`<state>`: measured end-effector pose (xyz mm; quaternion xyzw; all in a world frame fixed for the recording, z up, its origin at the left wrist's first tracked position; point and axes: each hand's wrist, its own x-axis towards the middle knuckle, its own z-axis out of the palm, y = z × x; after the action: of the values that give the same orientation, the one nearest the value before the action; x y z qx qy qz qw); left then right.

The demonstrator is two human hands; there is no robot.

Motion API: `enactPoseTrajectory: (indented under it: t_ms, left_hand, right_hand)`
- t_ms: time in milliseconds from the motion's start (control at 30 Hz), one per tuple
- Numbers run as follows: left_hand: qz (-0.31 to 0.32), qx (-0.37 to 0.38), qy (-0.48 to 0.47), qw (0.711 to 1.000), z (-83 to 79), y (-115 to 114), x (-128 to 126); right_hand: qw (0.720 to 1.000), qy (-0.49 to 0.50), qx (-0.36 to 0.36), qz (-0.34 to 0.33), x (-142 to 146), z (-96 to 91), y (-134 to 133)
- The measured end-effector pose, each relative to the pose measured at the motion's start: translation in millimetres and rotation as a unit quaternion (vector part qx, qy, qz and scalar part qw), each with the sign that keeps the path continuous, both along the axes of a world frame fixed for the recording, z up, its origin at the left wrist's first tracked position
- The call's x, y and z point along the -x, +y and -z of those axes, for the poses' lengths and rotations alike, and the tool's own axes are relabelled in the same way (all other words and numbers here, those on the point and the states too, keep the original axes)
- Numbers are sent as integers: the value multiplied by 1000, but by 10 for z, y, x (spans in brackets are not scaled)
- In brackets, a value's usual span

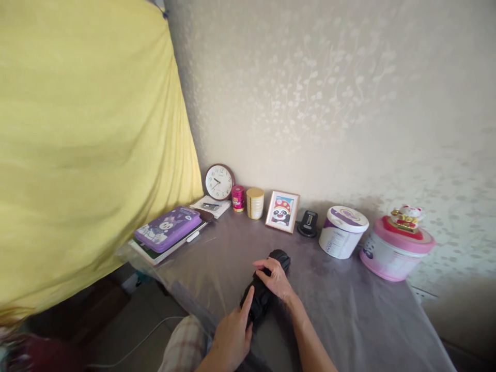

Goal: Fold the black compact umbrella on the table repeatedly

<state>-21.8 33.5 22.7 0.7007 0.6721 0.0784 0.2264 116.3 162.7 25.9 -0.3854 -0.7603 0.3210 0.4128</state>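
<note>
A black bundle, which looks like a folded umbrella (258,302), lies slantwise on the table in front of me. My left hand (231,335) grips its near end, with the index finger stretched along the side and the thumb lower down. Across the upper part rests my right hand (274,279), fingers bent over the black fabric and thumb close to the fingertips. The folded far end shows beyond my right hand. Parts of the bundle are hidden beneath both hands.
A plastic-covered table (341,310) carries a purple case (168,227) on books, a clock (219,182), pink tin (237,199), yellow tin (254,203), framed panda picture (282,212), black device (308,223), white tub (341,240) and pink tub (391,258) with a cat figurine (408,216). A yellow curtain (89,129) hangs left.
</note>
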Motion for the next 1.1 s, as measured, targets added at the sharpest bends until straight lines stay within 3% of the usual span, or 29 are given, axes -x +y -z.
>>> enactPoseTrajectory:
  t_ms: [300,567,700,1100]
  left_hand:
    - [6,-19,-17,1000,15,2,28]
    - [0,-22,-17,1000,5,10,29]
    - [-2,-25,-20,999,13,-1,40]
    - [4,-39,-17,999,10,-28,53]
  right_hand:
    - [990,38,120,-60,-62,-15,117]
    - [980,34,176,-90,-173,-276,63]
    - [983,21,173,-57,-320,-326,-68]
    - [988,7,121,96,-699,-166,-648]
